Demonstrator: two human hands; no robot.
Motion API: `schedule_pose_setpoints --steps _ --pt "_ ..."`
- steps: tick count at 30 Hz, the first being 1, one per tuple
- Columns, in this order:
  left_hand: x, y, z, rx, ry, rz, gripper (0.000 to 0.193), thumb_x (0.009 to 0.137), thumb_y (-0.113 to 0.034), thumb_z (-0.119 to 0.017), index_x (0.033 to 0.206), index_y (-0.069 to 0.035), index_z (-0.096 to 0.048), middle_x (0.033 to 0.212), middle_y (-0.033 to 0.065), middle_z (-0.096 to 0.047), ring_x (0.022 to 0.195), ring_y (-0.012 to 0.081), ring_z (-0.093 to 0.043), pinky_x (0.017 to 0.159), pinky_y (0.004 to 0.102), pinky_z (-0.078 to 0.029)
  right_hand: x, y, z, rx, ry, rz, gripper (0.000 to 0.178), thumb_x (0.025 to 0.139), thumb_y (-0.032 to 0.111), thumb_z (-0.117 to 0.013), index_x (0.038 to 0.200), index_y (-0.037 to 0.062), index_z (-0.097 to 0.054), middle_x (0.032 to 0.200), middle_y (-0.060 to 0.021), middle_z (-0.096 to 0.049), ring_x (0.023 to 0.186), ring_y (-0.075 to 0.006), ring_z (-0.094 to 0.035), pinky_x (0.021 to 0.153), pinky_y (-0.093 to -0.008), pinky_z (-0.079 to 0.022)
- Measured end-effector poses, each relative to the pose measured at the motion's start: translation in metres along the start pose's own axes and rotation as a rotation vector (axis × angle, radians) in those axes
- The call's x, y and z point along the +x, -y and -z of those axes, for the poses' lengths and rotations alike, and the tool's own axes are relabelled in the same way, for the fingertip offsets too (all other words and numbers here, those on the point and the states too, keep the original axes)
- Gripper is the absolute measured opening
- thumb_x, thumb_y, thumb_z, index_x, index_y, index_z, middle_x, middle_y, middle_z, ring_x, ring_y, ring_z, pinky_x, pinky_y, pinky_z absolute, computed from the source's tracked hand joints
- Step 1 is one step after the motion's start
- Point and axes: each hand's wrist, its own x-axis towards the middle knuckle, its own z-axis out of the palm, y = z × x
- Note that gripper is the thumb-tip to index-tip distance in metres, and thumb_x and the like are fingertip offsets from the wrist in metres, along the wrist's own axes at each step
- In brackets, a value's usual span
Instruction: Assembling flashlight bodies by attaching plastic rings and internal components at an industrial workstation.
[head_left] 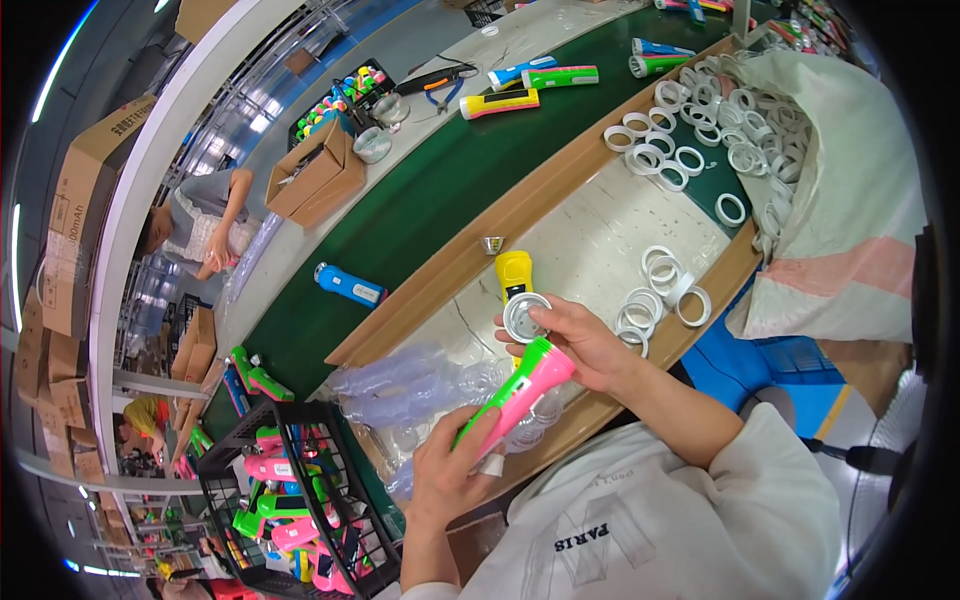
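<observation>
My left hand point(452, 468) is wrapped round the body of a pink and green flashlight point(528, 388), which tilts up and to the right. Between the fingers and thumb of my right hand point(580, 343) is a white ring with a silvery inside point(526, 318), held just above the flashlight's wide head and apart from it. Behind that ring a yellow flashlight point(514, 270) lies on the work surface. A small silvery cup point(492, 244) sits beyond it. Clear plastic pieces point(410, 388) lie partly hidden behind my left hand and the flashlight.
White rings point(655, 290) lie to the right, with many more spilling from a white sack point(840, 190). A black crate point(300, 500) of flashlights stands lower left. Beyond a cardboard edge point(520, 190), a green belt point(420, 190) carries several flashlights. Another person point(205, 225) works across it.
</observation>
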Motion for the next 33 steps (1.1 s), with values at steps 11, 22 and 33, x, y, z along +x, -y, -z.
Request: schedule_pose_setpoints --steps 11,22,33 --pt "0.0 0.004 -0.017 0.188 -0.087 0.01 0.057 0.067 -0.002 -0.075 0.122 -0.002 -0.057 0.104 0.018 -0.063 0.082 0.0311 -0.065 0.066 0.0359 -0.053 -0.017 0.005 -0.012 -0.69 0.083 0.239 0.047 0.1 0.024 -0.042 0.143 0.006 -0.035 0.135 -0.0111 -0.049 0.122 -0.0202 -0.047 0.104 -0.0329 -0.036" --pt "0.006 0.01 -0.021 0.099 -0.086 0.101 0.046 0.072 -0.004 -0.073 0.117 -0.009 -0.063 0.103 0.014 -0.065 0.084 0.0264 -0.064 0.072 0.0321 -0.052 -0.018 0.012 -0.015 -0.963 -0.006 0.112 0.047 0.099 0.027 -0.045 0.139 0.0012 -0.041 0.123 -0.0162 -0.056 0.115 -0.0224 -0.052 0.099 -0.0321 -0.04" --pt "0.019 0.007 -0.039 -0.002 0.068 0.145 0.05 0.072 -0.004 -0.074 0.12 -0.003 -0.06 0.11 0.0185 -0.064 0.093 0.0302 -0.066 0.081 0.0335 -0.052 0.025 0.007 0.022 -1.109 -0.072 0.191 0.033 0.098 0.024 -0.04 0.099 -0.0006 -0.062 0.08 -0.0102 -0.063 0.078 -0.0203 -0.06 0.076 -0.0329 -0.048"
